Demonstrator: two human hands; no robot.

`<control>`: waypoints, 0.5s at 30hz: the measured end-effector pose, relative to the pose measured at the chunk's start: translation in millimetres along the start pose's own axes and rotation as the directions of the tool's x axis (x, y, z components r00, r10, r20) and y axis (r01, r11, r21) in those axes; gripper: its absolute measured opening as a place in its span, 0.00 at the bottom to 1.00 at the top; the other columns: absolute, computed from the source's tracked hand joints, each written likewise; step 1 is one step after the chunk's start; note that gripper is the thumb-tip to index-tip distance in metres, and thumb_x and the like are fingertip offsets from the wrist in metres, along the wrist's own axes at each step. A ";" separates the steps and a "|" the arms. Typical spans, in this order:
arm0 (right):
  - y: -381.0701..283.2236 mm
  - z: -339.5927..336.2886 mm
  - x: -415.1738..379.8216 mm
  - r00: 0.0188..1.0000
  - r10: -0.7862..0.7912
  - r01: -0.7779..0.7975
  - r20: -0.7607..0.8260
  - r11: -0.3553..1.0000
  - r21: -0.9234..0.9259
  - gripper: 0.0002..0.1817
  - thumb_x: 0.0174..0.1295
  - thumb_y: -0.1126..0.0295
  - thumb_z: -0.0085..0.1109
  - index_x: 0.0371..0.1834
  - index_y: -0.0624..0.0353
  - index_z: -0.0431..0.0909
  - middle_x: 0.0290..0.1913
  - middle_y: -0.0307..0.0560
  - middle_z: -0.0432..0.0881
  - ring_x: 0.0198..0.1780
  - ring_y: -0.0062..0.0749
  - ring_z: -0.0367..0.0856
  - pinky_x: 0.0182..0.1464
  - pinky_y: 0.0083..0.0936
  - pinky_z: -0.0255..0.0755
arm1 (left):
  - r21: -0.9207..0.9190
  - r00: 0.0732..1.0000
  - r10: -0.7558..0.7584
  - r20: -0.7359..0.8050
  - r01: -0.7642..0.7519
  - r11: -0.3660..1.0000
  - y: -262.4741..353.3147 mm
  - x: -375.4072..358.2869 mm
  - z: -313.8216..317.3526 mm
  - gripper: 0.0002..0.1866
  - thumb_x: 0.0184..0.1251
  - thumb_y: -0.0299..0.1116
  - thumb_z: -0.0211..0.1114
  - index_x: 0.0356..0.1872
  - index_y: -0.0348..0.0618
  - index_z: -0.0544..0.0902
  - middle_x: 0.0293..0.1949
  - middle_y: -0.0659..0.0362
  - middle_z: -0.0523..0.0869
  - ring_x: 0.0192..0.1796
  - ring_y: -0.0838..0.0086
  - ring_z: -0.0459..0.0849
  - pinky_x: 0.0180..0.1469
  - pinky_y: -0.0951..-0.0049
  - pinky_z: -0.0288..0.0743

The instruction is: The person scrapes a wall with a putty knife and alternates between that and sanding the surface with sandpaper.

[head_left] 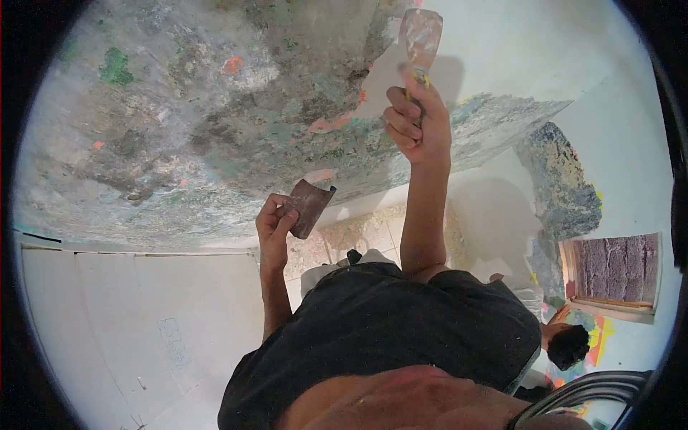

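Note:
My right hand [423,118] is raised at the wall, its fingers wrapped round the handle of a scraper [421,36]. The wide blade points up and lies over the white part of the wall, beside the edge of the stripped patch [215,122]. That patch is mottled grey and green, with flecks of orange. Lower and to the left, my left hand [272,226] pinches a curled brown piece of sandpaper [309,208] between thumb and fingers. The piece overlaps the bottom of the wall in this view.
At the right, a co-worker [568,347] is near a window opening [616,269] with bare blocks behind it, one hand on the wall. Looped black cable [588,398] shows at the lower right. White panels [143,322] stand at the left; tiled floor [369,233] lies below.

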State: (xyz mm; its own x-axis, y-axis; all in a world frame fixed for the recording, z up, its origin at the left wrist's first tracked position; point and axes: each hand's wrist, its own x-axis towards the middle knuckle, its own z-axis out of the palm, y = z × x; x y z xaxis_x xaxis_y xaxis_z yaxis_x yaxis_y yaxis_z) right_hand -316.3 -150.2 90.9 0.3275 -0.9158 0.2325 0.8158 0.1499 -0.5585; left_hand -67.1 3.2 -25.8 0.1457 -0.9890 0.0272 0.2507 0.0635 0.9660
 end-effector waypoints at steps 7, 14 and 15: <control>-4.8 -9.6 -8.4 0.999 0.013 -0.012 0.053 1.000 -0.021 0.07 0.75 0.64 0.50 0.51 0.50 0.70 0.18 0.29 0.59 0.09 0.12 0.51 0.06 0.12 0.49 | 0.002 0.999 0.002 0.032 -0.002 1.000 2.2 -1.2 2.9 0.06 0.66 0.23 0.61 0.42 0.43 0.75 0.33 0.64 0.84 0.33 0.86 0.76 0.35 0.81 0.66; -6.3 -13.7 0.2 1.000 0.025 -0.024 0.008 0.994 -0.107 0.08 0.74 0.63 0.52 0.51 0.50 0.70 0.17 0.27 0.58 0.09 0.11 0.51 0.06 0.11 0.48 | -0.005 1.000 -0.013 0.009 0.013 1.000 -2.4 -2.9 -4.7 0.06 0.66 0.22 0.60 0.42 0.43 0.75 0.33 0.66 0.81 0.33 0.86 0.74 0.35 0.81 0.66; -8.5 -8.6 -0.4 1.000 0.015 -0.019 -0.026 0.992 -0.128 0.08 0.74 0.63 0.52 0.51 0.50 0.71 0.17 0.27 0.58 0.09 0.11 0.51 0.06 0.11 0.48 | -0.010 1.000 -0.010 0.007 0.010 1.000 -2.5 -3.4 -6.5 0.06 0.66 0.22 0.60 0.42 0.43 0.75 0.32 0.66 0.81 0.33 0.86 0.74 0.36 0.81 0.66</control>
State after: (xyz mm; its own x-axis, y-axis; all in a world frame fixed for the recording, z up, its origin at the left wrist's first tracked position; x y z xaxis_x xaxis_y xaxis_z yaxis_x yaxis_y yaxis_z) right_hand -327.4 -154.4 88.7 0.3275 -0.9228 0.2029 0.7418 0.1181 -0.6601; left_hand -62.1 7.2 -30.0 0.1362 -0.9905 0.0191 0.2620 0.0546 0.9635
